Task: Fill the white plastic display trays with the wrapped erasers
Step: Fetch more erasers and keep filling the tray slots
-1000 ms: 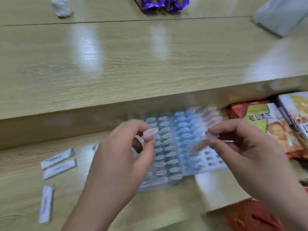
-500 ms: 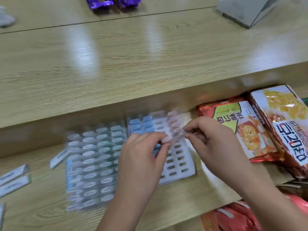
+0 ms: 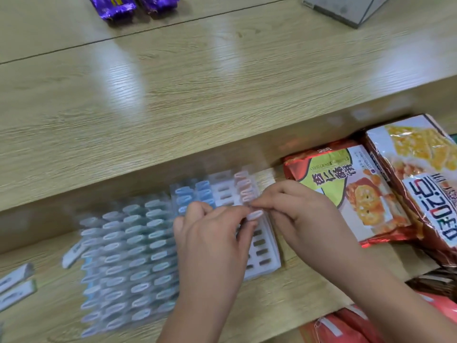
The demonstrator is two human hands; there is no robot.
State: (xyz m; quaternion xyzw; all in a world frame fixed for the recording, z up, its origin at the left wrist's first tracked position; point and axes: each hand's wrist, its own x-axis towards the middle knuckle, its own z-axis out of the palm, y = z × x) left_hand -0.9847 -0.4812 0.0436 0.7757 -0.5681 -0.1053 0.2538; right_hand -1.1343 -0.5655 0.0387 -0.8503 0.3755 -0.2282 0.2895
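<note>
Two white plastic display trays lie side by side on the lower wooden shelf. The left tray (image 3: 128, 268) is full of wrapped erasers standing on end. The right tray (image 3: 262, 263) holds blue erasers (image 3: 193, 194) and pink erasers (image 3: 243, 186) at its far end, with open slots nearer me. My left hand (image 3: 210, 246) and my right hand (image 3: 296, 214) meet over the right tray, both pinching one pink wrapped eraser (image 3: 254, 215) above a slot. Loose wrapped erasers (image 3: 14, 283) lie at the far left, another (image 3: 74, 253) beside the left tray.
Two snack bags (image 3: 346, 194) (image 3: 420, 184) lie on the shelf right of the trays. More red packets (image 3: 346, 328) sit below at the bottom right. On the upper table are purple packets (image 3: 133, 6) and a grey box (image 3: 346, 8).
The view has shifted right, so the trays moved left in frame. Both hands have come together over the right tray, with the pink eraser between their fingertips.
</note>
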